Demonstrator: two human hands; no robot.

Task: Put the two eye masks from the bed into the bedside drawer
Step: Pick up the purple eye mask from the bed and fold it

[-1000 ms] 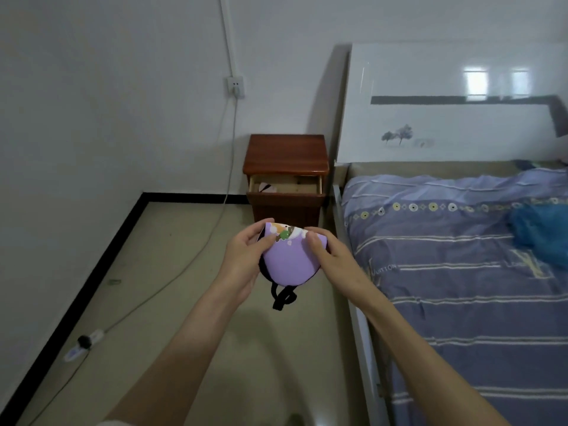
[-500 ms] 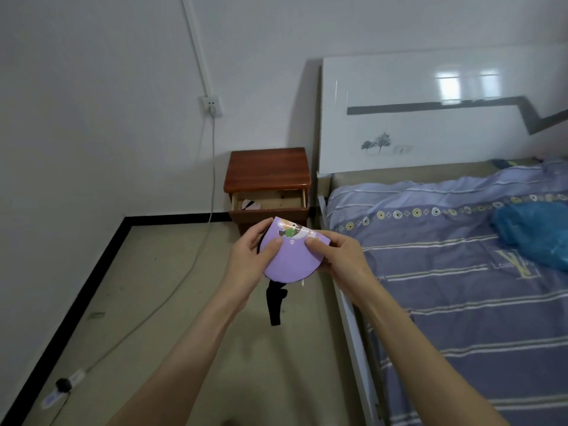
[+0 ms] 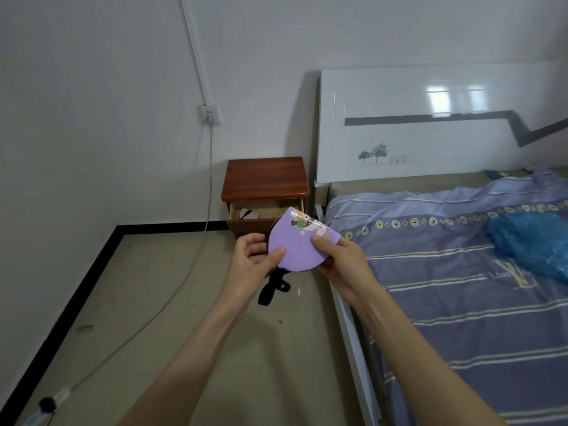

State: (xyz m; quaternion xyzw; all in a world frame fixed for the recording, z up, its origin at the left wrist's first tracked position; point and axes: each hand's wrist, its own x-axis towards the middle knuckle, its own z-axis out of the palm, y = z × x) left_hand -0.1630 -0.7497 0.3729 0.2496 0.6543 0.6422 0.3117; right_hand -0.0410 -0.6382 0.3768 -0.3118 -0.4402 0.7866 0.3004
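Left hand [image 3: 252, 256] pinching the purple eye mask [image 3: 299, 245] at its nine o'clock edge, right hand [image 3: 341, 261] at three. Now tilted, carried nearer the open drawer [image 3: 264, 210] at twelve, white mask [image 3: 248, 213] inside. Second one nearly home, probably.

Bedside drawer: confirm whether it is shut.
No. The bedside drawer stands pulled open beneath the wooden top, with a pale item lying inside.

The striped bedsheet [image 3: 461, 302] carries a large yellow "YL" monogram over partly legible "LOUIS" lettering.
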